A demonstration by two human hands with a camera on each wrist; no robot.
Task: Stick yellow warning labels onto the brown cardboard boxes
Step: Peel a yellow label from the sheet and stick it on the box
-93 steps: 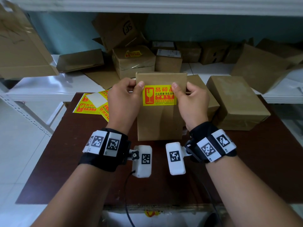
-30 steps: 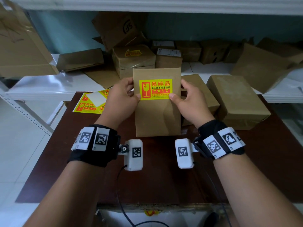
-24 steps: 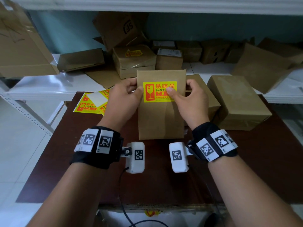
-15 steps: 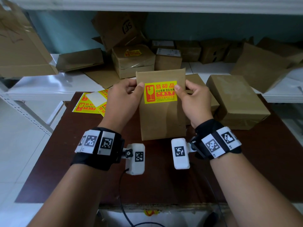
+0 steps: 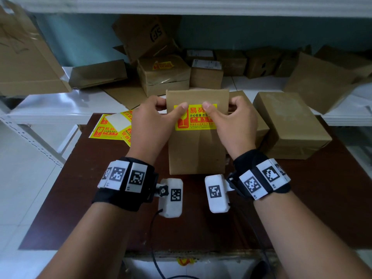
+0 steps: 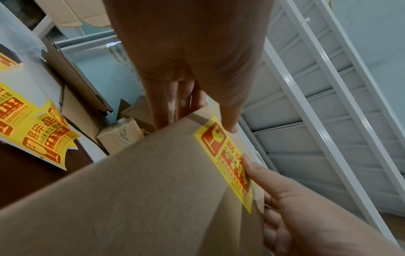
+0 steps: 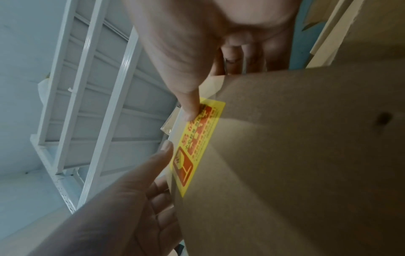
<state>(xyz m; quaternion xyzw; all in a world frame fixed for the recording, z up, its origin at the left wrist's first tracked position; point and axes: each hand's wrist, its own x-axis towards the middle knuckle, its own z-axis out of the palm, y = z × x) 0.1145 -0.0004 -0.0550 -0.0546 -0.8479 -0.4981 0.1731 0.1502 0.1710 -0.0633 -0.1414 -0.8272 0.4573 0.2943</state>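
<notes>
A flat brown cardboard box (image 5: 197,152) stands upright over the table's middle, held between both hands. A yellow warning label (image 5: 196,122) with red print lies on the upper part of its front. My left hand (image 5: 153,123) grips the box's left edge, fingers behind it and thumb pressing the label's upper left. My right hand (image 5: 234,121) grips the right edge the same way, thumb on the label's top middle. In the left wrist view the label (image 6: 228,161) lies flat on the box (image 6: 142,190). The right wrist view shows the label (image 7: 197,140) under my thumb.
A sheet of spare yellow labels (image 5: 109,129) lies at the back left of the dark brown table (image 5: 322,198). A thick brown box (image 5: 289,125) sits at the right, another behind the held one. The white shelf (image 5: 60,109) beyond holds several boxes.
Both thumbs have slid from the label's side edges inward onto its upper part. The box stays upright in both hands at about the same spot.
</notes>
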